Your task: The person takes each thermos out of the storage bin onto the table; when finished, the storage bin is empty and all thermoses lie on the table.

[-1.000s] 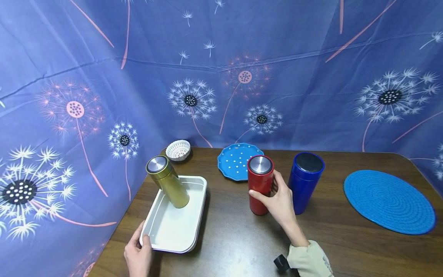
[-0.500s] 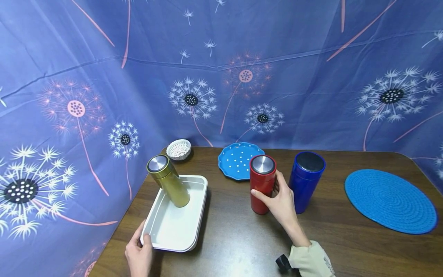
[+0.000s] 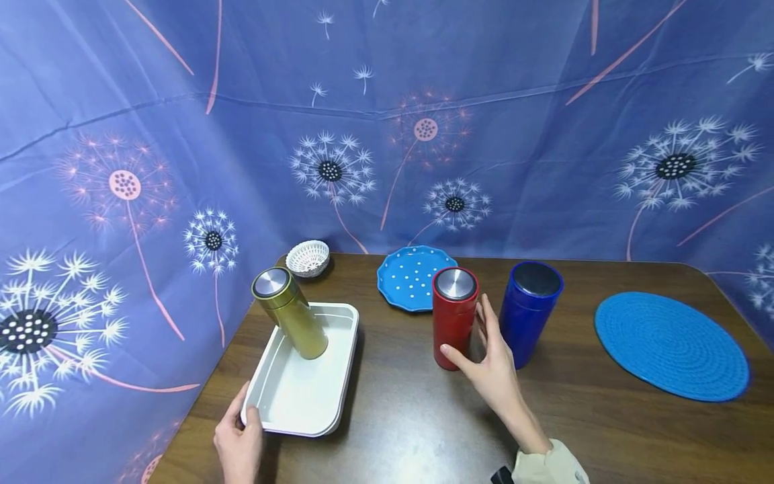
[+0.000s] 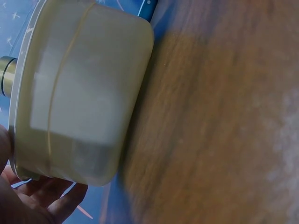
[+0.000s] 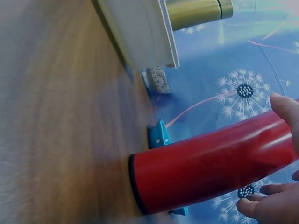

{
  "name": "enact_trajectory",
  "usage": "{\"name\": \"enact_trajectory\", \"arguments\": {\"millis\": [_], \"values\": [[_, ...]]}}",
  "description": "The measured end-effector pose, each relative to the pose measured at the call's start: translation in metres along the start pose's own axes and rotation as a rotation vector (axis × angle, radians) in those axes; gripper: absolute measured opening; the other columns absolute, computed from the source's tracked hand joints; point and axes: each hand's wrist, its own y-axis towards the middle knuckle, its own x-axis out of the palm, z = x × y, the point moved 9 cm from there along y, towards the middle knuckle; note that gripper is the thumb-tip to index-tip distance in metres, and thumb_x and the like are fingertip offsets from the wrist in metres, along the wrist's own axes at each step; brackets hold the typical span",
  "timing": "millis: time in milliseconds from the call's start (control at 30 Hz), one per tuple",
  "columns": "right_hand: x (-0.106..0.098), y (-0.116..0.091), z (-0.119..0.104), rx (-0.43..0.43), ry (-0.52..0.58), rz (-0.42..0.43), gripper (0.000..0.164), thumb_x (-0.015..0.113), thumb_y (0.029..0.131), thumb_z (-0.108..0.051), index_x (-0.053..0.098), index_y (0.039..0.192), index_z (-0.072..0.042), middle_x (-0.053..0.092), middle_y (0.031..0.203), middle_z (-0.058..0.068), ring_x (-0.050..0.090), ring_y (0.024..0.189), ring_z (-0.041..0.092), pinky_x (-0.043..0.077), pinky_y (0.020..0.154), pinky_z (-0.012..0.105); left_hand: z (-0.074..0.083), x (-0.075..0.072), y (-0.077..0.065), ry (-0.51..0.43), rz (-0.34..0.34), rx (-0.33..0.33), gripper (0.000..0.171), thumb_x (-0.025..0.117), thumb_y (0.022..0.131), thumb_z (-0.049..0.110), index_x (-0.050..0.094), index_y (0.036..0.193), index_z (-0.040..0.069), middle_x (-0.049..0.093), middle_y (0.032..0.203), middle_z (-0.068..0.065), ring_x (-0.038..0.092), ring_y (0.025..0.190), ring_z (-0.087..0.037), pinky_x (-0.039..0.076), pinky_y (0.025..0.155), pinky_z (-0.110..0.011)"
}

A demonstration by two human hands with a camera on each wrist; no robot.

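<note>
My left hand [image 3: 238, 437] grips the near left corner of a white rectangular plastic tub [image 3: 296, 396], thumb over the rim and fingers beneath it in the left wrist view. A gold thermos [image 3: 304, 333] with a steel-topped lid stands inside the tub, toward its back. My right hand [image 3: 492, 370] is around the right side of a red thermos [image 3: 450, 329], fingers spread and loose. In the right wrist view its fingertips [image 5: 247, 207] are apart from the red thermos. Just right of that hand, a blue thermos [image 3: 529, 319] with a dark lid stands upright, partly hidden by the hand.
Behind the red thermos lies a blue scalloped plate [image 3: 405, 279] with white dots. A small white openwork basket [image 3: 308, 259] sits at the back left corner. A round blue woven placemat [image 3: 671, 346] lies at the right. A dandelion-patterned blue cloth [image 3: 532, 168] hangs behind the table.
The right hand's fingers have opened and drawn back slightly from the red thermos, which stays standing. The left hand keeps its hold on the tub. The head view has shifted a little.
</note>
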Motion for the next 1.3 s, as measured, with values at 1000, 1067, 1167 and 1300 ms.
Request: {"name": "enact_trajectory", "arguments": {"millis": [1000,1067,1167,1300], "values": [[0.027,-0.066,-0.044,-0.184,0.145,-0.057,0.091,0.083,0.072,0.002,0.036,0.149,-0.008,0.05,0.141,0.022,0.05,0.127,0.006,0.043,0.096,0.015,0.002,0.0,0.007,-0.035,0.013,0.039,0.04,0.051,0.083,-0.007,0.067,0.12,-0.003,0.067,0.116,-0.023,0.051,0.088,0.015,0.038,0.071,-0.001],[0.033,-0.063,-0.045,-0.179,0.145,-0.077,0.09,0.083,0.072,0.0,0.038,0.149,-0.011,0.052,0.141,0.018,0.052,0.125,0.007,0.045,0.094,0.018,0.001,0.001,0.007,-0.049,0.009,0.041,0.04,0.051,0.084,-0.007,0.066,0.121,-0.004,0.066,0.117,-0.023,0.052,0.089,0.015,0.039,0.072,-0.001],[0.044,-0.058,-0.046,-0.164,0.119,-0.098,0.087,0.084,0.073,-0.005,0.041,0.147,-0.019,0.054,0.14,0.009,0.055,0.123,0.011,0.047,0.093,0.02,-0.001,0.003,0.007,-0.081,-0.005,0.041,0.039,0.05,0.085,-0.008,0.065,0.121,-0.005,0.065,0.118,-0.024,0.052,0.092,0.015,0.039,0.074,-0.001],[0.06,-0.051,-0.05,-0.179,0.102,-0.137,0.084,0.084,0.075,-0.01,0.041,0.146,-0.024,0.056,0.139,0.005,0.056,0.123,0.019,0.05,0.093,0.028,-0.005,0.004,0.006,-0.074,-0.004,0.042,0.039,0.05,0.085,-0.008,0.066,0.121,-0.005,0.065,0.118,-0.024,0.052,0.094,0.013,0.038,0.075,-0.001]]}}
